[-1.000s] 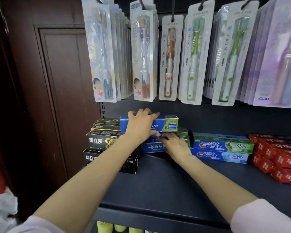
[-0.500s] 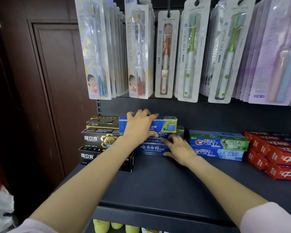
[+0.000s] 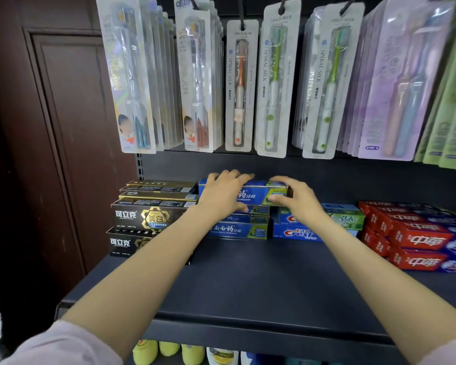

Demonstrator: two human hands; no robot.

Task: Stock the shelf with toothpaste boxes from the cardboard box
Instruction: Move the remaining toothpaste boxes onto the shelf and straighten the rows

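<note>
The left hand and right hand are gripping the top blue toothpaste box, fingers curled over its top edge, thumbs pinching underneath.

The right hand has left the lower blue boxes and risen to the right end of the top blue box. Its fingers now curl over the top edge, thumb on the front face. The left hand has spread slightly wider over the box's left half.
</note>
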